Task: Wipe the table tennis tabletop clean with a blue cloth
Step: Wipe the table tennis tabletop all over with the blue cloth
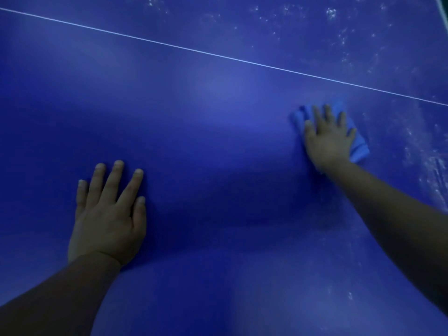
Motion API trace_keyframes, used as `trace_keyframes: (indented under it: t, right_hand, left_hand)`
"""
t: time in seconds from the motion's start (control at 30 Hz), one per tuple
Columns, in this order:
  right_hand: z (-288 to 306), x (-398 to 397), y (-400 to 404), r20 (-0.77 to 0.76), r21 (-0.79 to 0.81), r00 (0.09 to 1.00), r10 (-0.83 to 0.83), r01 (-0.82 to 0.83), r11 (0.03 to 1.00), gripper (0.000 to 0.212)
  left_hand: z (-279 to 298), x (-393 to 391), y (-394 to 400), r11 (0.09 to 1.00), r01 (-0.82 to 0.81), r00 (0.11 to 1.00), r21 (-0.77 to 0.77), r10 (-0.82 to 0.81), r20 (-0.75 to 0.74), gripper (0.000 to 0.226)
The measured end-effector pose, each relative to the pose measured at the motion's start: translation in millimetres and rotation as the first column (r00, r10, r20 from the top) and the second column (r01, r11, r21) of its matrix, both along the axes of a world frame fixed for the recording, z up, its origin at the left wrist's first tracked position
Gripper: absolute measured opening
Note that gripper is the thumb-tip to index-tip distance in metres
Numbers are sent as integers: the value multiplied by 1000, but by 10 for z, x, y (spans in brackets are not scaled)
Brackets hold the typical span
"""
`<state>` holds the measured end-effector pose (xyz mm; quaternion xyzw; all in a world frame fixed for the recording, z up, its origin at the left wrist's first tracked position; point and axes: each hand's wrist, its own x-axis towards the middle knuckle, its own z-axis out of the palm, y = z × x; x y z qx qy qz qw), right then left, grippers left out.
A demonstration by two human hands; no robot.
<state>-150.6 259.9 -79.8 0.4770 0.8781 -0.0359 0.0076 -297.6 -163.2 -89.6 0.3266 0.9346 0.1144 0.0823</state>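
The dark blue table tennis tabletop [206, 132] fills the whole view. A lighter blue cloth [358, 147] lies flat on it at the right, just below the thin white line [218, 55]. My right hand [327, 139] presses flat on the cloth with fingers spread and straight, covering most of it. My left hand [108, 214] rests flat on the bare tabletop at the lower left, fingers spread, holding nothing.
White dusty speckles [339, 27] cover the tabletop beyond the line at the upper right, and pale smears [431, 170] run down the right side. A table edge [442, 6] shows in the top right corner.
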Motion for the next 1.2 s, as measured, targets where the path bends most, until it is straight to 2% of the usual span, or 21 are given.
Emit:
trace_keyframes:
  t: [0.07,0.13,0.2,0.23,0.27,0.33,0.37,0.4,0.47,0.5,0.57,0.63,0.7,0.73,0.77,0.83,0.87,0.93,1.03,1.1,1.2]
  right_hand:
    - [-101,238,-643,44,11,914,403,-404,915,60]
    - [-172,641,-1212,37,-4,577,816,-816,578,55]
    - [-114,755,-1137,38,-51,316,948,-947,318,52]
    - [-96,654,-929,63,-25,331,942,-943,333,54]
    - [-85,497,-682,82,14,465,881,-885,466,59]
    - [-38,164,-149,49,24,877,479,-480,877,61]
    - [-4,41,78,4,3,975,222,-222,975,59]
    - [36,-47,168,-50,-39,999,4,-6,999,57]
    - [37,-86,-45,-93,-75,988,-126,119,990,56]
    - [-9,-37,-296,-70,-28,997,-43,41,999,55]
    - [-120,249,-992,-27,39,948,318,-316,948,55]
    - [-191,750,-1628,-7,8,674,739,-739,674,55]
    - [-128,984,-1546,27,-38,427,904,-903,427,54]
    - [-102,937,-1285,56,-15,438,897,-898,440,56]
    - [-85,833,-981,75,26,575,815,-818,575,60]
    - [-29,657,-316,64,49,923,380,-383,922,60]
    - [6,637,-43,28,25,988,153,-153,988,58]
    - [47,686,92,-41,-28,996,-74,72,997,57]
    - [-64,831,-525,1,13,993,117,-117,993,56]
    - [-143,1119,-1256,23,9,897,441,-441,897,58]
    - [-162,1778,-2005,15,-50,426,905,-903,426,54]
  left_hand:
    - [8,-3,-11,1000,-9,1000,0,9,6,61]
    - [14,5,-9,1000,-13,1000,7,13,2,61]
    - [22,6,-2,1000,-6,1000,10,6,-3,61]
    - [24,2,3,1000,-6,1000,14,6,-1,61]
    - [25,-3,7,1000,-8,1000,15,8,2,61]
    - [27,5,6,1000,-10,1000,12,10,3,62]
    - [29,9,5,1000,-13,1000,13,13,-2,62]
    - [33,14,0,1000,-16,1000,14,16,-3,62]
    - [37,15,1,1000,-13,1000,13,13,4,63]
    - [36,11,6,1000,-10,1000,10,10,9,63]
    - [33,11,11,1000,-11,1000,9,11,9,63]
    - [26,16,14,1000,-14,1000,14,14,-7,62]
    - [18,30,5,1000,-18,1000,12,18,-14,62]
    - [17,30,1,1000,-23,1000,14,23,-20,62]
    - [15,27,3,1000,-24,999,17,25,-30,63]
    - [8,42,8,1000,-19,999,12,19,-47,63]
    - [10,49,7,1000,-19,998,8,20,-55,63]
    - [21,57,5,1000,-18,997,-1,18,-71,63]
    - [73,75,38,999,3,998,-42,-6,-67,65]
    - [107,92,28,996,-2,999,-88,-2,-45,69]
    - [176,191,-119,998,23,1000,-50,-24,-5,72]
